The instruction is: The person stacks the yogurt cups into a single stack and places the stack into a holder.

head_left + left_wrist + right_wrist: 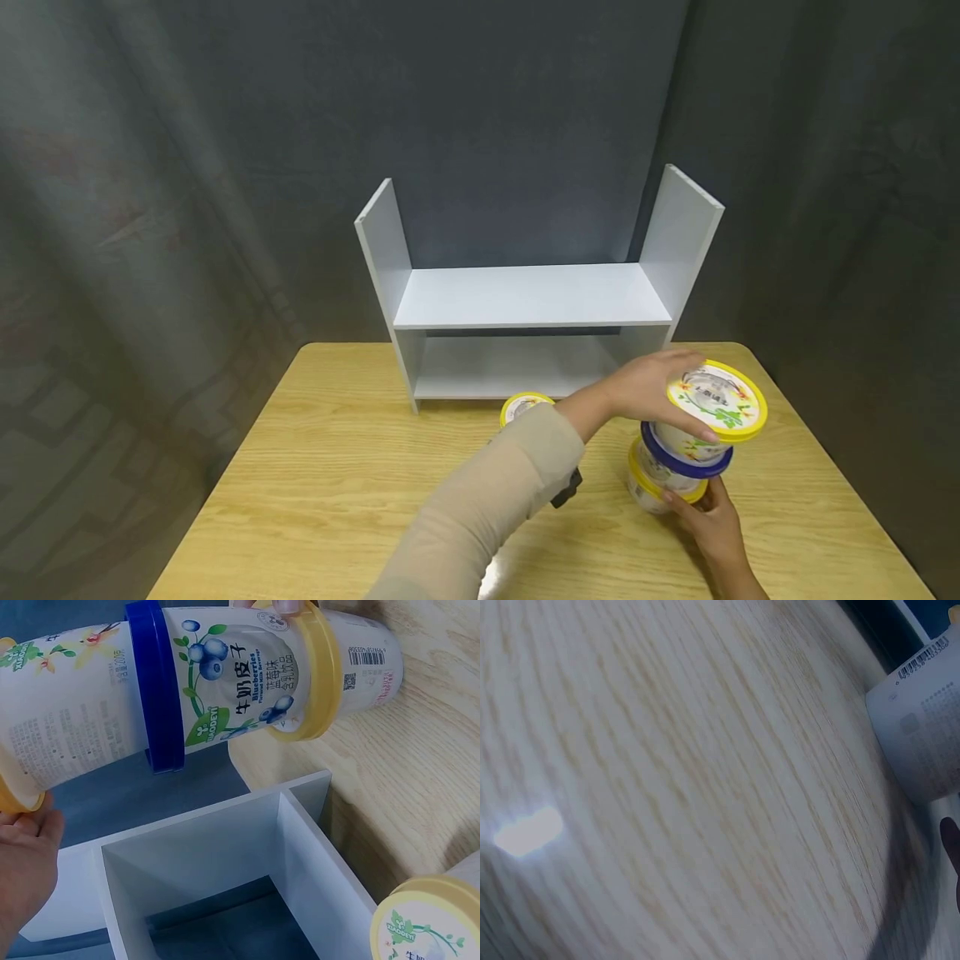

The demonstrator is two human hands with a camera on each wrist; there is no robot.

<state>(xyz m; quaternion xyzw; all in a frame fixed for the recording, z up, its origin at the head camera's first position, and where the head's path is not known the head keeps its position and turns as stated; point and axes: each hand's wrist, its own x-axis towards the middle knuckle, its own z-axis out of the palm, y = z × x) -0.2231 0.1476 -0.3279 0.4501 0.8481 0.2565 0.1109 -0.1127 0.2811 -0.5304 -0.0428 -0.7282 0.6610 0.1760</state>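
Observation:
Several lidded paper tubs stand stacked at the table's right side in the head view. My left hand (652, 387) reaches across and grips the top tub (716, 400) at its yellow lid, thumb on the near side. Under it is the blue-lidded tub (678, 462), whose blueberry print (232, 679) shows in the left wrist view. My right hand (716, 529) holds the bottom tub (648, 492) near its yellow lid. In the right wrist view, that tub's barcode side (922, 720) shows close to the tabletop; whether it touches is unclear. The stack leans slightly.
A white two-level shelf (532, 300) with tall side panels stands at the table's back. Another yellow-lidded tub (522, 405) stands in front of it, partly hidden by my left sleeve (487, 492). Dark curtains (525, 125) surround the wooden table (322, 483).

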